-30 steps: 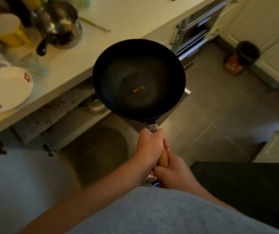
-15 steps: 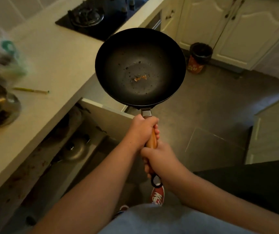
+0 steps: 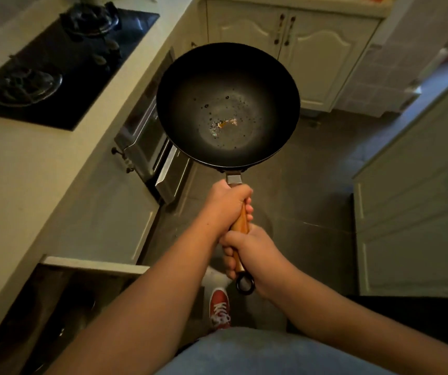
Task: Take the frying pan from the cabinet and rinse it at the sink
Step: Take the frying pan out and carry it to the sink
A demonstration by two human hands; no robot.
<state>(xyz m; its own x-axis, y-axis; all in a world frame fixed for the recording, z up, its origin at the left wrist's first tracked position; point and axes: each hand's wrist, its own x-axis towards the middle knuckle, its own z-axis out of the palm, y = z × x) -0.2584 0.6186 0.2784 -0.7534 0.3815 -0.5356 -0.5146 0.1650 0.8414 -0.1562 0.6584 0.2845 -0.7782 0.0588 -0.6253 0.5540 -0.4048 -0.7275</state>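
A black frying pan hangs level in the air over the grey floor, with a small orange food scrap and specks at its bottom. Its wooden handle points back toward me and ends in a black ring. My left hand grips the handle close to the pan. My right hand grips the handle's rear end, just above the ring. The open cabinet is at the lower left under the counter, dark inside. No sink is in view.
A pale counter with a black gas hob runs along the left, a built-in oven under it. White cabinets stand ahead and at the right. My red shoe is on the grey floor.
The view has swung right along the counter, from the dishes and open cabinet toward the hob and far cabinets. The pan stays in both hands, carried forward and away from the cabinet.
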